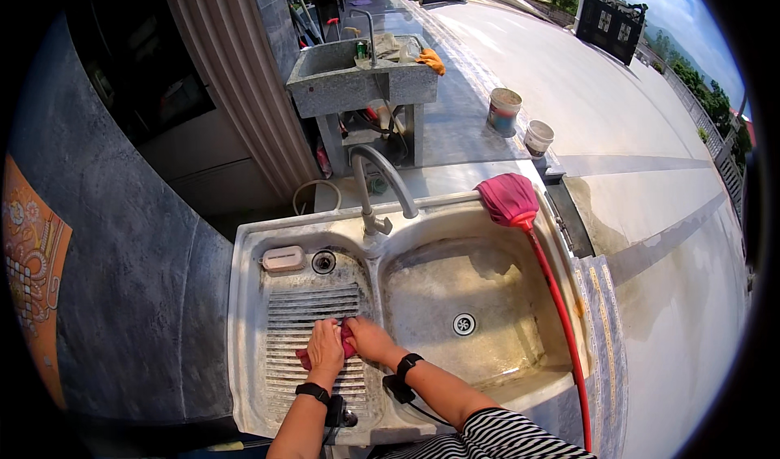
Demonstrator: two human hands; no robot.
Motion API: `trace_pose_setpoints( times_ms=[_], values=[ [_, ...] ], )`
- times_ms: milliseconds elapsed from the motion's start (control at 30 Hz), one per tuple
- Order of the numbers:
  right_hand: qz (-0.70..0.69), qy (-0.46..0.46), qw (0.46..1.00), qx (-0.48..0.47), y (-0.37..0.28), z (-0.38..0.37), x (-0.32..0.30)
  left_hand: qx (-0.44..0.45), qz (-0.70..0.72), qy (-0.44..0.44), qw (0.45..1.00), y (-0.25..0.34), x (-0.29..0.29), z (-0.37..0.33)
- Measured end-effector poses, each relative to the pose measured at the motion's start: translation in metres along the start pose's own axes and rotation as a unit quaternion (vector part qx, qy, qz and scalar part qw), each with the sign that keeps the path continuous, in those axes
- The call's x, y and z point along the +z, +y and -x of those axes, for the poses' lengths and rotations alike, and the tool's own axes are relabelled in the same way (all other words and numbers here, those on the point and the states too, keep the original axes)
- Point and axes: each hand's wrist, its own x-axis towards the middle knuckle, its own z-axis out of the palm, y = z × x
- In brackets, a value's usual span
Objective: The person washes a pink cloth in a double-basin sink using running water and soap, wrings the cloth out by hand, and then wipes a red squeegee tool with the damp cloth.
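On the ribbed washboard [313,300] in the left part of the double sink, a dark red cloth [348,345] is bunched under both my hands. My left hand [326,345] presses on it with bent fingers, and a fold sticks out past its left side. Close against it, my right hand [368,339] grips the cloth's right end. The fingertips are partly hidden. Both wrists wear black straps with small black devices. A pale pink soap dish or bar [283,259] sits at the sink's back left, beside a drain [324,261].
A curved grey faucet [386,175] rises behind the divider. The right basin [422,296] is stained, with a drain. A red mop [510,199] leans over its right rim, its handle running toward me. Beyond stand a stone sink [357,89] and two buckets [504,110].
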Motion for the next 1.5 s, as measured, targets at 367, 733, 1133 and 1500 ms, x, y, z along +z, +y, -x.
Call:
trace_pose_setpoints(
  times_ms=[367,733,1133,1500],
  values=[
    [0.017,-0.011,1.000,-0.009,-0.002,-0.005,-0.003,-0.090,-0.130,-0.095,0.983,-0.024,-0.006,0.022],
    [0.011,-0.016,1.000,-0.003,0.000,-0.004,0.003,-0.130,-0.073,-0.042,0.988,-0.026,-0.010,0.007],
    [0.056,-0.039,0.998,-0.002,-0.011,-0.007,-0.018,0.002,-0.142,-0.014,0.990,-0.017,0.000,0.029],
    [0.061,-0.085,0.994,0.011,-0.013,-0.017,-0.017,-0.212,0.008,-0.147,0.966,-0.055,-0.028,0.033]
  ],
)
